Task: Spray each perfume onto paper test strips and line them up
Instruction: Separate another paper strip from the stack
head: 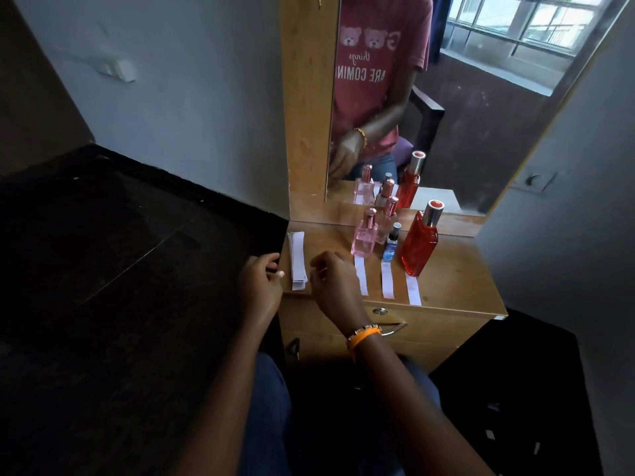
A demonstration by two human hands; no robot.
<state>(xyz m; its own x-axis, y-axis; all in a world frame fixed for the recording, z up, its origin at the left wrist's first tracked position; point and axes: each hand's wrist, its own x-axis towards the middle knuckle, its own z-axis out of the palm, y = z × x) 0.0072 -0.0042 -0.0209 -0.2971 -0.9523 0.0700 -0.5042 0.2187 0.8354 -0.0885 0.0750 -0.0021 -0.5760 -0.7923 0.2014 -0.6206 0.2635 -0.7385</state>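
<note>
A person is sitting at a wooden desk with a mirror standing at its far edge. Four perfume bottles are standing on the desk: a pale pink bottle, a clear bottle with a rose cap behind it, a small blue bottle and a tall red bottle at the right. Three paper strips are lying side by side near the front edge, one in front of each nearer bottle: a left strip, a middle strip and a right strip. A stack of spare strips is resting at the desk's left edge. The left hand is hovering just off the desk's left edge beside the stack, fingers loosely curled and holding nothing visible. The right hand, an orange band on its wrist, is hanging over the desk between the stack and the left strip, fingers curled in; whether it is pinching a strip cannot be told.
</note>
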